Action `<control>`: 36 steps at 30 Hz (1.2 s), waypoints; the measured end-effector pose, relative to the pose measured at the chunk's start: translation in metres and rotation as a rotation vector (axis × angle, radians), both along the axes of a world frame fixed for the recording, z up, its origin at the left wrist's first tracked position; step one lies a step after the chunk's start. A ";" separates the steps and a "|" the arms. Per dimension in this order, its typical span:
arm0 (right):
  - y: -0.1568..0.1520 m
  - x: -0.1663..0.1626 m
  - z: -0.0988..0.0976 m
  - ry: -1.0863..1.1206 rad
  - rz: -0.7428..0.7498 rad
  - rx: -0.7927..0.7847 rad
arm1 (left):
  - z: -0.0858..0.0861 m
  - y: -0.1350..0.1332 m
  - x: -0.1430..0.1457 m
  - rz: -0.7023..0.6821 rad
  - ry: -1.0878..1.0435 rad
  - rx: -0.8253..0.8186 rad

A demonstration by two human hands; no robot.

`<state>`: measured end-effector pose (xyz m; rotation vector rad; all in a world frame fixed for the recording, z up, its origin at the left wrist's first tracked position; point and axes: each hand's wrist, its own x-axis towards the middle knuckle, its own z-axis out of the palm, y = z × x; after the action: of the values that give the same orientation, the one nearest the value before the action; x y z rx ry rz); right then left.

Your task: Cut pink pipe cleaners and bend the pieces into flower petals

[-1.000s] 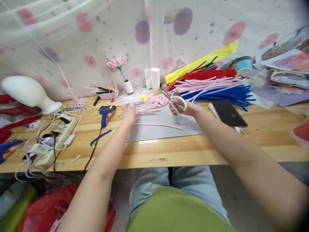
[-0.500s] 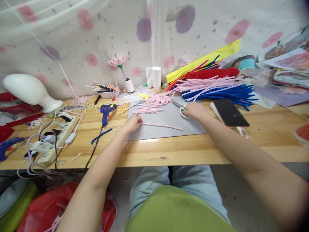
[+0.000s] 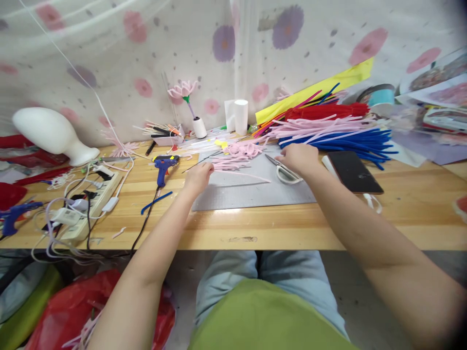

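My left hand (image 3: 199, 176) is closed in a pinch on the left end of a long pink pipe cleaner (image 3: 244, 176), which runs to the right just above the grey mat (image 3: 251, 194). My right hand (image 3: 299, 158) hovers at the mat's far right edge with its fingers loosely bent and nothing in them. Scissors with pale handles (image 3: 284, 172) lie flat on the mat just below and left of that hand. A heap of short pink pipe cleaner pieces (image 3: 237, 154) sits at the back of the mat between the hands.
Bundles of pink, blue and red pipe cleaners (image 3: 328, 131) lie at the back right beside a dark phone (image 3: 352, 172). A blue glue gun (image 3: 163, 165), a power strip with tangled cables (image 3: 87, 204) and a white foam head (image 3: 51, 136) fill the left.
My right hand laid the scissors down on the mat and let go of them. My left hand came back from the pink heap, pinched the long pipe cleaner's end and lifted it slightly.
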<state>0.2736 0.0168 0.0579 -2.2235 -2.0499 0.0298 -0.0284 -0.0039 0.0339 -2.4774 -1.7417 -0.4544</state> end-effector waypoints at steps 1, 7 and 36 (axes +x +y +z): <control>-0.002 -0.005 0.001 0.077 0.109 0.014 | -0.001 0.000 0.003 -0.005 -0.018 -0.004; -0.001 -0.046 -0.021 0.313 0.557 -0.128 | -0.001 0.003 0.017 -0.031 -0.224 -0.030; 0.021 -0.094 -0.032 1.671 0.359 -0.115 | -0.024 -0.015 0.070 0.072 -1.384 -0.757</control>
<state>0.1795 0.0376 0.0261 -0.8943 -1.2480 1.4303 0.0414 -0.0187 0.0102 -2.5970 -2.7609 -2.2719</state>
